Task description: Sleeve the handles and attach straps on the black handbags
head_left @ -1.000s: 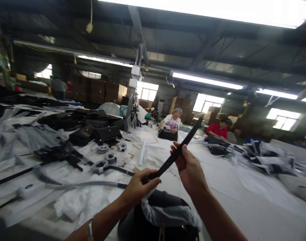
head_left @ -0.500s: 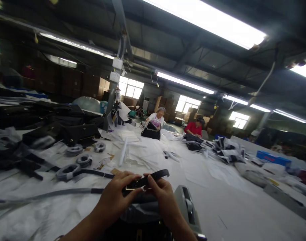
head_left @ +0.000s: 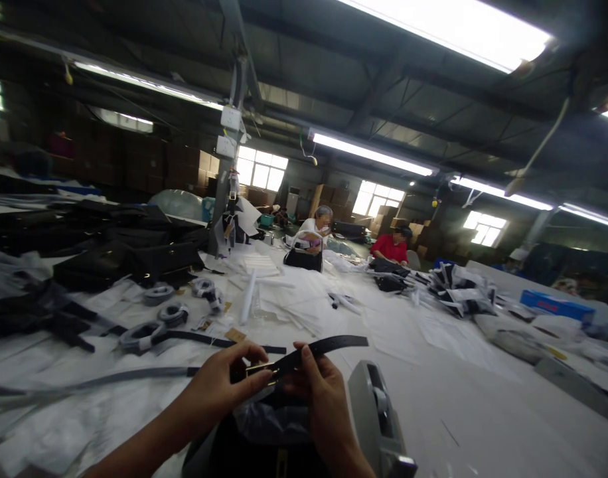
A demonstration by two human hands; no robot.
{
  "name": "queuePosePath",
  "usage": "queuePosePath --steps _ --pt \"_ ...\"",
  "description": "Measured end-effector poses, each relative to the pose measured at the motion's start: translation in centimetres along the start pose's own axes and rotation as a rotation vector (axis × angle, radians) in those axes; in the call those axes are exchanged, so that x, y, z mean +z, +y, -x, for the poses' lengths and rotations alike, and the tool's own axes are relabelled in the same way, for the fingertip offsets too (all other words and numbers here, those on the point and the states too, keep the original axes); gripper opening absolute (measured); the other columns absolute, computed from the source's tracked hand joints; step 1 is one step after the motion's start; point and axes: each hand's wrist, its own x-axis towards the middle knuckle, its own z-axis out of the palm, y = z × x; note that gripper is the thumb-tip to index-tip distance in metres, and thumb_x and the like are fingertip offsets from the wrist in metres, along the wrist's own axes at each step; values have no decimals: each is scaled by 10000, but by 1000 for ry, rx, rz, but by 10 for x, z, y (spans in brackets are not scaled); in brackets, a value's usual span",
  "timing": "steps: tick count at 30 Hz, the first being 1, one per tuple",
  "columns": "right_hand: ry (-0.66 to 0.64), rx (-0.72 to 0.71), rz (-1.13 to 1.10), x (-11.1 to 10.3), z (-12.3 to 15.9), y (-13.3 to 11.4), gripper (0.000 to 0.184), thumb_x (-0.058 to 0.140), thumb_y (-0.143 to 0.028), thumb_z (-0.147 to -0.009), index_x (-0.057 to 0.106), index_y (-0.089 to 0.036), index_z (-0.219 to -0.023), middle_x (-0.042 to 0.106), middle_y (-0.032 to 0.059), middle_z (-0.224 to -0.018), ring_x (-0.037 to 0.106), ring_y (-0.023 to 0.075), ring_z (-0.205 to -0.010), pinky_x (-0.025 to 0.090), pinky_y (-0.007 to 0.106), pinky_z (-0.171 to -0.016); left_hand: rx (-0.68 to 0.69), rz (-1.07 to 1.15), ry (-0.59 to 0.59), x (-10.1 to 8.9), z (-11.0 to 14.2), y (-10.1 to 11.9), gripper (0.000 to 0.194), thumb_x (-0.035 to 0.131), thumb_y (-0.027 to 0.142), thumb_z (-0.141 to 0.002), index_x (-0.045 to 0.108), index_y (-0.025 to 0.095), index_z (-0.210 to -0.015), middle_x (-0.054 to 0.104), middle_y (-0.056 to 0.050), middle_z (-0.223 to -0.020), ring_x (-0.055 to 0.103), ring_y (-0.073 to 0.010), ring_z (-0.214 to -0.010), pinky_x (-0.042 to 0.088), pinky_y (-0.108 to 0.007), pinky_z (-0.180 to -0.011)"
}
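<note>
Between both hands is a black strap (head_left: 338, 343) with a gold-coloured buckle. My left hand (head_left: 234, 382) pinches the strap at the buckle, thumb below and fingers above. My right hand (head_left: 321, 392) grips the strap farther along, thumb on top, and the strap's free end sticks out to the right. Directly beneath them stands a black bag (head_left: 249, 441) with gold-coloured hardware and a clear plastic wrap (head_left: 271, 423) at its top. A grey tape dispenser (head_left: 371, 405) is just right of my right hand.
Wrapped strap coils (head_left: 141, 337) and long straps lie at the left. Black bags (head_left: 135, 262) are piled behind them. White sheets (head_left: 299, 292) cover the table's middle. Two people sit across the table, one in a red shirt (head_left: 391, 247). A blue box (head_left: 557, 309) stands at the right.
The strap's free end, curled before, now stretches out straighter to the right. The buckle shows more between my fingers. The view has shifted slightly.
</note>
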Motion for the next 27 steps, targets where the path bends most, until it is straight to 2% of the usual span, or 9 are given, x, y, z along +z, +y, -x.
queuePosePath --steps 3,8,14,17,19,21,24,27 --pt "0 -1 -25 -1 2 3 427 668 -494 -832 690 -129 -1051 744 55 -803 724 170 -690 576 199 -526 -1 43 -45 0 -1 0 284 678 439 -784 671 200 -936 683 -4 -848 589 -183 -733 426 -254 -649" --pt "-1 -46 2 -2 6 5 426 667 -496 -833 687 -130 -1050 751 66 -805 733 190 -685 590 223 -523 -53 87 -31 4 -1 1 274 672 400 -772 658 185 -942 661 -12 -853 581 -190 -755 431 -265 -668" --pt "-8 -160 226 -3 12 4 469 625 -534 -844 695 -131 -1073 756 89 -804 728 222 -638 600 286 -535 -62 99 -18 7 -2 1 294 671 377 -748 635 179 -963 603 1 -820 569 -182 -735 426 -259 -649" --pt "-69 -341 497 0 17 1 348 596 -452 -883 728 -172 -1042 763 90 -838 710 204 -590 577 284 -546 -58 62 4 10 -5 2 253 658 356 -743 628 184 -926 555 26 -752 550 -170 -687 412 -250 -616" --pt "-136 -510 709 5 18 -4 260 576 -357 -902 742 -208 -1035 766 85 -894 722 215 -686 568 296 -650 -51 19 35 12 -6 2 223 646 342 -747 620 187 -906 543 33 -724 542 -167 -658 406 -251 -601" --pt "-157 -592 825 10 16 -13 238 564 -301 -899 740 -220 -1036 763 77 -886 713 214 -732 544 295 -690 -33 -1 41 14 -7 3 217 643 348 -756 613 189 -901 562 28 -727 551 -171 -659 413 -258 -610" --pt "-122 -482 697 13 4 -36 207 600 -285 -864 722 -204 -1009 747 60 -852 616 133 -560 480 238 -545 -11 28 -1 11 -7 6 235 631 400 -788 615 193 -898 611 12 -759 581 -185 -700 431 -266 -643" --pt "-204 -305 322 10 -16 -67 168 667 -245 -810 710 -190 -962 732 46 -885 436 42 -447 356 177 -417 -6 19 -2 4 -6 9 227 604 419 -814 625 197 -856 631 4 -773 587 -189 -718 433 -265 -649"
